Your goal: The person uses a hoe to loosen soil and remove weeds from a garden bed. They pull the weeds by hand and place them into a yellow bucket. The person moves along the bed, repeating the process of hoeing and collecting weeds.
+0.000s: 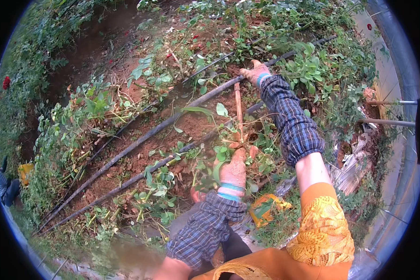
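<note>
Head view shows us two gloved hands at work over a bed of reddish soil [191,127] and leafy plants. Our left hand [232,171] is low in the middle, its fingers curled closed around the lower end of a wooden stick [238,107]; leaves and bits of stem crowd the knuckles, so we cannot tell whether any of them are pinched in the grip as well. The stick runs up the middle of the bed, nearly straight away from us, and its upper end meets the thick dark hose [149,134].

Our right hand [256,73] is farther out, on that same hose just beside the stick's upper end, with its thumb and fingers spread apart (we cannot tell whether it grips the hose or only rests on it). Both gloves are smeared with soil, and their cuffs are banded in blue. Plaid oversleeves cover the forearms, and above the right one we see an orange lace sleeve [326,224].

A second dark hose [135,178] slants across the bed nearer to us, passing beneath the stick. Beside our left wrist, on its right, a yellow container [261,212] sits among the weeds. Two poles [392,122] jut in from the right edge, and a red flower [6,82] shows at far left.
</note>
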Motion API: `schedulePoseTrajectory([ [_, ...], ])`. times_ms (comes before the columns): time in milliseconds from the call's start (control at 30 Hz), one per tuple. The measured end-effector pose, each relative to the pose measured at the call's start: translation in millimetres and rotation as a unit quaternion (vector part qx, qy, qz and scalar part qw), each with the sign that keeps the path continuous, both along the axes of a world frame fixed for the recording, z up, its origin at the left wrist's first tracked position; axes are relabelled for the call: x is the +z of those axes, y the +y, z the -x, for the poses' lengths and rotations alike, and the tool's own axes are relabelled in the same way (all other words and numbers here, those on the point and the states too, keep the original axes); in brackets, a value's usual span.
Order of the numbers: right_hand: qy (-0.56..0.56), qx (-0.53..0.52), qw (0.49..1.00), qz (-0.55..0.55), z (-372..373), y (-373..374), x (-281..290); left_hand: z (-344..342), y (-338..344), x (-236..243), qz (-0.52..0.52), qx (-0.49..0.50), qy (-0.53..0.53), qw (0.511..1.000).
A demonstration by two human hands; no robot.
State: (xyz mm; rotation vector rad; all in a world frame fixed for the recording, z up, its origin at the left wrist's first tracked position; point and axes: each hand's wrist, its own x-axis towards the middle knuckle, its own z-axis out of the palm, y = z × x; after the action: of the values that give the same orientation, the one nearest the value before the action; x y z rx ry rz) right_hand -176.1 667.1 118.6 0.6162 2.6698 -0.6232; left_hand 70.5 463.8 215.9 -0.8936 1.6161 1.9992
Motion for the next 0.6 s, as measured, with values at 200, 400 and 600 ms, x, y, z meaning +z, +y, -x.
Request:
schedulePoseTrajectory([
  [200,-0.033,-0.111,0.992,0.047,64.3,-23.2,-66.6,-8.0,7.1,-14.7,-0.068,-0.008,-0.023,0.997],
  [400,0.142,-0.222,0.950,0.169,59.1,-50.3,-70.8,10.1,0.1,-4.2,-0.056,0.010,-0.065,0.996],
  [600,0.054,-0.307,0.887,0.340,72.5,-96.0,-86.1,10.6,-3.4,-24.4,-0.094,0.032,-0.109,0.989],
])
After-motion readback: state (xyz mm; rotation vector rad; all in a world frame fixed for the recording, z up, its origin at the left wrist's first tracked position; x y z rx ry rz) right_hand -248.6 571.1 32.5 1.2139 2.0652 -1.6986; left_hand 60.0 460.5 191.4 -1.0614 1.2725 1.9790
